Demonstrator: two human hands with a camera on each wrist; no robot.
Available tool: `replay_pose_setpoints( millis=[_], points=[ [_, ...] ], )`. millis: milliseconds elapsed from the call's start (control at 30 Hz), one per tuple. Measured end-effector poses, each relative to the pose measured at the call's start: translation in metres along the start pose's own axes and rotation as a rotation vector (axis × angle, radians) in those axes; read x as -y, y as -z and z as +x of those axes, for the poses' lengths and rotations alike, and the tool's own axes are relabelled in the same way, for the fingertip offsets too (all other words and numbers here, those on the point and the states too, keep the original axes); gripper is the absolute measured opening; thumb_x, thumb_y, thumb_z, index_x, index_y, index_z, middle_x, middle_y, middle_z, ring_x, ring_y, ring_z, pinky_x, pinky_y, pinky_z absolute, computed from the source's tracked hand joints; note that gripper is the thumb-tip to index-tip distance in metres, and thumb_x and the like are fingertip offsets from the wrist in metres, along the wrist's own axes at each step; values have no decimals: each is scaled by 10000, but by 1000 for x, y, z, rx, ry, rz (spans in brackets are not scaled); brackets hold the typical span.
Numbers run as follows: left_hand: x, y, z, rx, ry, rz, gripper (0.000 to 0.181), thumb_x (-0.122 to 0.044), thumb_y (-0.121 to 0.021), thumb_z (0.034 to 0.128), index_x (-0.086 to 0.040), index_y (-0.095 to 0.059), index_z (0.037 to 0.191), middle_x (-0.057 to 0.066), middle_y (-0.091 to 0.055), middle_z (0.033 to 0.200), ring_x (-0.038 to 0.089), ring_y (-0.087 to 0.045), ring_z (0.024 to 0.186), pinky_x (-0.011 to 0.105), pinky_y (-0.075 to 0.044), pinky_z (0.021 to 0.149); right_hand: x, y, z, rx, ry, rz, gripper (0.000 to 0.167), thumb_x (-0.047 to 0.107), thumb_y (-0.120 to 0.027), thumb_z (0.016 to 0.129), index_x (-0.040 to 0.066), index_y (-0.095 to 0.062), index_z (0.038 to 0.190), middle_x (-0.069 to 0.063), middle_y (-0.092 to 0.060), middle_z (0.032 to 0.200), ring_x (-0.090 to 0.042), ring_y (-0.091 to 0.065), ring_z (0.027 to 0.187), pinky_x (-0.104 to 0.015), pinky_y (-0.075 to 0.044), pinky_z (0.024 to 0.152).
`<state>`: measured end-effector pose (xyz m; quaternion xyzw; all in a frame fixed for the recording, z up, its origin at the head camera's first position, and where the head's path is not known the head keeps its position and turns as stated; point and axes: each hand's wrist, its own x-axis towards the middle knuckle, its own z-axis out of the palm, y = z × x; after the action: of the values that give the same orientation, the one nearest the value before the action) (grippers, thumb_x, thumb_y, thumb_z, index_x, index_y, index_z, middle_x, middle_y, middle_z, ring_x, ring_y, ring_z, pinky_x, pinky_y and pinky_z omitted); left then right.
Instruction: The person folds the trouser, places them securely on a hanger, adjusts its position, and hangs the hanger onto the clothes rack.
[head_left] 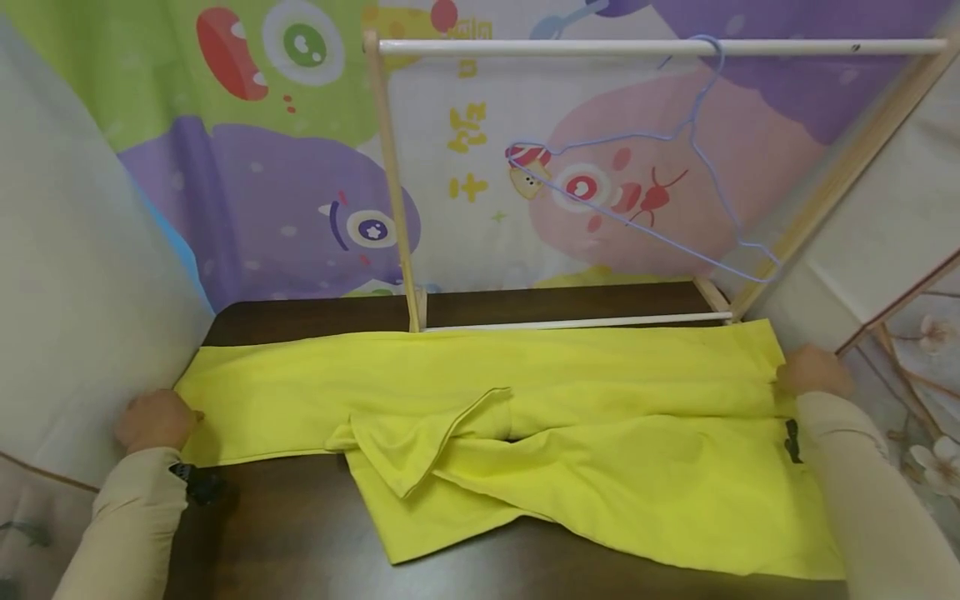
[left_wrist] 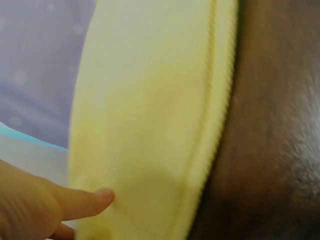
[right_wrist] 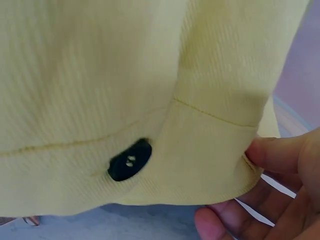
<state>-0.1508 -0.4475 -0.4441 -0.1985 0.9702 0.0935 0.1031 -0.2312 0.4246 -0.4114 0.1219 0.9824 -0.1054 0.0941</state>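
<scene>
A yellow garment [head_left: 300,379] of ribbed cloth lies spread across the dark table, its upper strip stretched between both hands. At the strip's left end, my left hand [head_left: 156,421] pinches the cloth, its thumb [left_wrist: 90,202] on top and the other fingers mostly hidden. My right hand [head_left: 813,371] holds the edge at the right end; thumb and curled fingers [right_wrist: 227,220] grip it in the right wrist view. A dark button [right_wrist: 130,160] sits near the stitched border there. Mid-garment, a pointed flap [head_left: 408,442] is turned over, and the lower part lies creased.
Behind the garment stands a wooden rack [head_left: 397,192] with a white top bar [head_left: 540,47]. A light-blue wire hanger [head_left: 637,136] hangs from that bar at a slant. The dark table [head_left: 285,525] shows in front, with a cartoon-printed curtain [head_left: 285,192] at the back.
</scene>
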Motion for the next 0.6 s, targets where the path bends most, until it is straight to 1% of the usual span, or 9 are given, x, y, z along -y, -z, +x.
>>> replay_pose_setpoints(
  millis=[33, 100, 200, 267, 367, 467, 600],
  points=[
    [1, -1, 1, -2, 8, -8, 448, -191, -539, 942, 254, -519, 995, 442, -526, 967, 554, -547, 892, 557, -486, 635, 0, 0, 0, -5, 2, -1, 436, 201, -463, 958, -211, -589, 1025, -435, -565, 1013, -542, -588, 812, -538, -511, 593],
    [1, -2, 3, -14, 28, -18, 395, -122, -455, 952, 262, -503, 1025, 451, -518, 991, 561, -550, 907, 556, -490, 632, 1, 1, 0, -18, -13, 6, 439, 198, -465, 957, -218, -581, 1036, -440, -561, 1009, -544, -587, 813, -529, -510, 572],
    [1, 0, 4, -33, 37, -18, 346, -35, -361, 932, 261, -516, 1019, 451, -537, 988, 556, -575, 881, 529, -496, 589, 2, 4, 1, -61, -34, 6, 442, 186, -459, 954, -233, -570, 1039, -440, -563, 964, -542, -588, 797, -509, -504, 530],
    [-1, 2, 4, -46, 34, -14, 339, -14, -357, 928, 269, -522, 1016, 457, -541, 986, 560, -579, 868, 518, -494, 560, 2, 6, 1, -97, -48, -10, 447, 183, -454, 954, -243, -564, 1029, -436, -564, 924, -539, -588, 780, -507, -497, 521],
    [-3, 4, 5, -53, 37, -8, 337, -15, -371, 925, 265, -525, 1032, 456, -545, 1006, 557, -581, 876, 509, -490, 558, 4, 9, 1, -149, -62, -41, 446, 179, -437, 954, -245, -563, 1007, -427, -570, 895, -533, -592, 761, -520, -493, 535],
    [-5, 3, 7, -54, 41, 14, 343, -22, -368, 928, 257, -527, 1049, 456, -542, 1031, 557, -575, 895, 510, -488, 584, 4, 7, 0, -156, -74, -58, 445, 177, -429, 963, -248, -556, 1001, -417, -578, 897, -530, -589, 778, -529, -476, 576],
    [-6, 0, 6, -31, 58, 64, 337, -32, -368, 940, 238, -539, 1047, 442, -553, 1019, 537, -582, 886, 498, -477, 607, 2, -2, 4, -104, -53, -31, 420, 162, -443, 964, -240, -560, 1002, -416, -579, 905, -528, -589, 781, -533, -480, 574]
  ],
)
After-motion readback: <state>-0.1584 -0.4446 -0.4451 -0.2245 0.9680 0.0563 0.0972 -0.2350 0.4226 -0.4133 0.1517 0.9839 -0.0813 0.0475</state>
